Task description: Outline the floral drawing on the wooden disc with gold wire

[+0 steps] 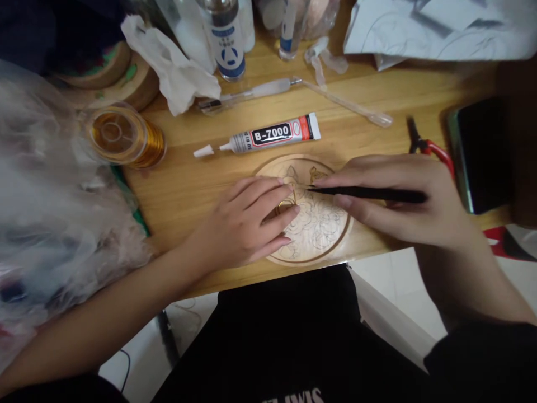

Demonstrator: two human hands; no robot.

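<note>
My right hand (398, 193) is closed around black tweezers (377, 193), whose tips point left over a round wooden board (348, 229). Faint line drawings of curved shapes cover the board, and a small patch near its top right is outlined in gold wire (315, 174). My left hand (247, 221) lies across the board's left side with its fingers stretched out and apart. Loops of thin gold wire (283, 207) show between those fingers, close to the tweezer tips. Whether the tips touch the wire I cannot tell.
A B-7000 glue tube (272, 133) lies behind the board, its cap (203, 151) beside the nozzle. A gold wire spool (126, 137) stands left. Red-handled pliers (432, 148) and a phone (482, 154) lie right. Bottles (226, 42) and crumpled tissue (172, 67) are behind.
</note>
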